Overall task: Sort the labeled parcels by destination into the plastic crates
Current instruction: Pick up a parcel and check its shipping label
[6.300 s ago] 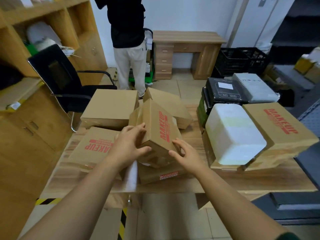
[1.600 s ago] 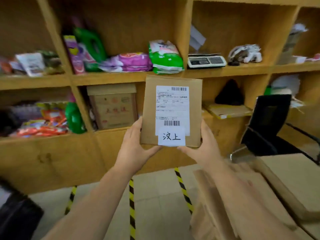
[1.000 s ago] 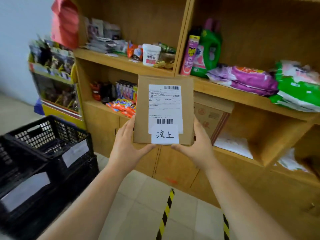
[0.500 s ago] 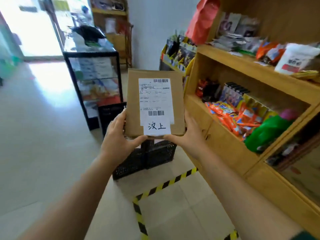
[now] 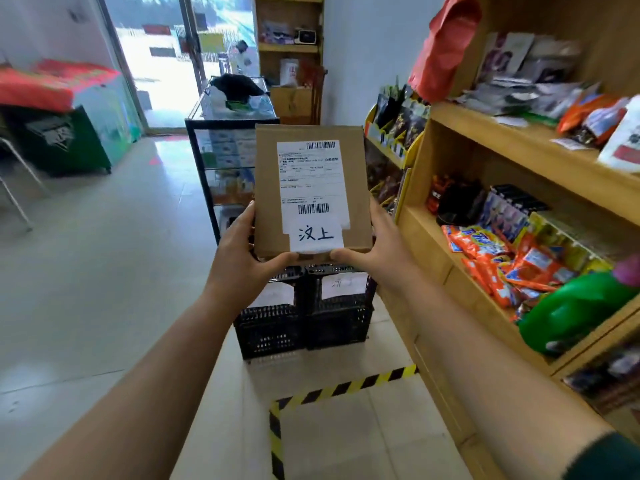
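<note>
Gripping a brown parcel [image 5: 311, 188] upright at its lower corners, the left hand [image 5: 242, 261] and right hand [image 5: 384, 258] curl thumbs across its labelled front. Two black crates [image 5: 304, 320] sit on the floor beyond, beside wooden shelves [image 5: 485, 174] at right.

Brown parcel [image 5: 353, 188], white label [image 5: 313, 192], black crates [image 5: 304, 320], yellow-black striped floor tape [image 5: 346, 388]

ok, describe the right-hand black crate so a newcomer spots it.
Find the tall wooden shelving unit on the right; at its foot, beyond the yellow-and-black floor tape, two black plastic lattice crates stand side by side. Yours is the crate nearer the shelving, below the right hand; its white paper label shows faint handwriting.
</note>
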